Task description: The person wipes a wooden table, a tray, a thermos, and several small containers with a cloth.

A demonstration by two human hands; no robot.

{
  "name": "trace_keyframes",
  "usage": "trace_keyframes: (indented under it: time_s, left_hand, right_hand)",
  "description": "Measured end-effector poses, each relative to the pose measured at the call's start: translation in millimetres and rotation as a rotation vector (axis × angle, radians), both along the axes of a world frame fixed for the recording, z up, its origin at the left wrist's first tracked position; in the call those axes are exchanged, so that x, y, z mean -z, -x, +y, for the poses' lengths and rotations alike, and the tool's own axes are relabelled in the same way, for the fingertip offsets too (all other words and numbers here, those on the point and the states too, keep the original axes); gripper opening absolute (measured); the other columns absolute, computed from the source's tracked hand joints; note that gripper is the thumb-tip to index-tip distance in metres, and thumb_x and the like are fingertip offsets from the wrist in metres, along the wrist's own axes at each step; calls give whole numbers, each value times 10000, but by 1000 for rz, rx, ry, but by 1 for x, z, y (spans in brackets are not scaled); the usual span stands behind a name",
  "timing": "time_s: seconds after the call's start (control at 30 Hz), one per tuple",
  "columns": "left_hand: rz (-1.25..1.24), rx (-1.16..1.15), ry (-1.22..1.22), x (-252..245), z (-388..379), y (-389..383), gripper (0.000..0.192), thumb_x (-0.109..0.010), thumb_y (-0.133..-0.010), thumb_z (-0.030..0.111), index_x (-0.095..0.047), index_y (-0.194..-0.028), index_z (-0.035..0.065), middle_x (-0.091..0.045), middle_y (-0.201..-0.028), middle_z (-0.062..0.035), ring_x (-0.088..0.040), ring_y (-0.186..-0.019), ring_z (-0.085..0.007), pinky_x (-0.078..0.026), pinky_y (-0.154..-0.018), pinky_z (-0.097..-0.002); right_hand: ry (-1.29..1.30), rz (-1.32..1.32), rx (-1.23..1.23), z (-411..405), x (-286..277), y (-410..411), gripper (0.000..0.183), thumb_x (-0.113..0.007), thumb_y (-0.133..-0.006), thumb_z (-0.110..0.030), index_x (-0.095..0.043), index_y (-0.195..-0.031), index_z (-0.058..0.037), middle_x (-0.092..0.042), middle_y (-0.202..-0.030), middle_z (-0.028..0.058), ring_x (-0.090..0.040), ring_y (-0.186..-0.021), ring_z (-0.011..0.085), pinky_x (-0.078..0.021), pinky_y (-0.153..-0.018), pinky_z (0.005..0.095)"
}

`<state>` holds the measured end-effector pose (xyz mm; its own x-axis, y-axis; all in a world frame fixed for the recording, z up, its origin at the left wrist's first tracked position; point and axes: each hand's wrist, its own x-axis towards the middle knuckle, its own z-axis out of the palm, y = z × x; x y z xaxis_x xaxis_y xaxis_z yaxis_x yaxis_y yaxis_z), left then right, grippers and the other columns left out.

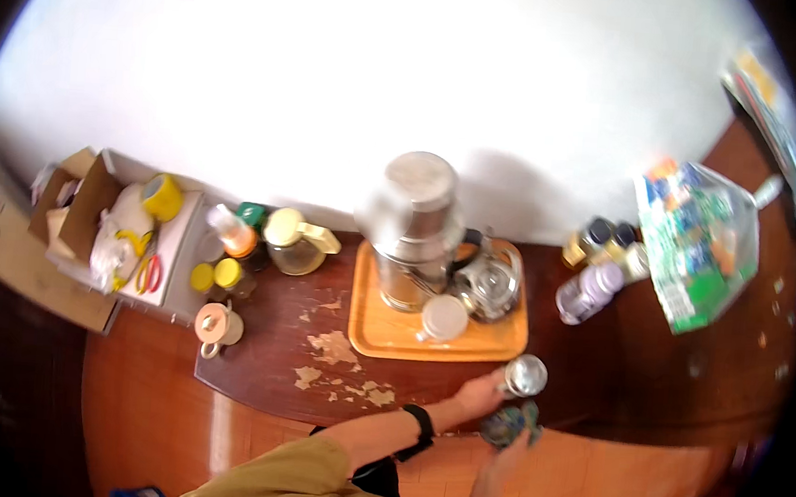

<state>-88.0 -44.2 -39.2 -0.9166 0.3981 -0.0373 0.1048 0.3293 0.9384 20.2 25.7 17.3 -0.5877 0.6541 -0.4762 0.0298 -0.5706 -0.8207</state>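
My left hand [481, 395] grips a small cup with a shiny, silvery top [526, 376] at the front edge of the dark wooden table, just below the tray. Close under it, my right hand [512, 454] holds a bluish-green patterned cloth [505, 424], blurred. An orange-brown tray [357, 336] bears a tall steel vessel [412, 249], a glass teapot [493, 286] with a black handle beside it, and a pale-lidded cup [444, 317].
At left stand a lidded mug [219, 326], yellow-lidded jars [228, 273], a glass pitcher [294, 245] and a box with scissors [149, 275]. At right are a purple-capped bottle [588, 294], small dark-capped bottles [598, 231] and a filled plastic bag [702, 249].
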Motion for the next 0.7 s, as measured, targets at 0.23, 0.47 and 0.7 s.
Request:
trace_keyframes:
  time_s: [0.23, 0.47, 0.7]
  left_hand:
    - [7, 56, -48, -4, 38, 16, 382, -570, -829, 89, -490, -1202, 115, -529, -1060, -203, -508, -1041, -403, -449, -881, -423]
    - [31, -242, -328, -56, -36, 23, 180, -643, -847, 150, -558, -960, 38, -585, -854, -126, -585, -839, -278, -477, -756, -349]
    - [28, -1136, -495, -36, -249, 141, 522, -597, -890, 223, -359, -1286, -20, -451, -1232, -154, -438, -1175, -218, -383, -976, -345]
  right_hand:
    - [38, -156, 155, 31, 13, 18, 487, -423, -970, -338, -345, -1362, -61, -442, -1284, 98, -465, -1140, 254, -396, -966, 384]
    - [258, -68, 67, 29, 61, 22, 425, -430, -964, -335, -442, -1283, -56, -535, -1172, 121, -552, -1014, 267, -487, -844, 434]
    - [307, -84, -473, -62, 37, 17, 343, -460, -958, -256, -502, -1203, -21, -620, -990, 110, -625, -821, 247, -542, -668, 397]
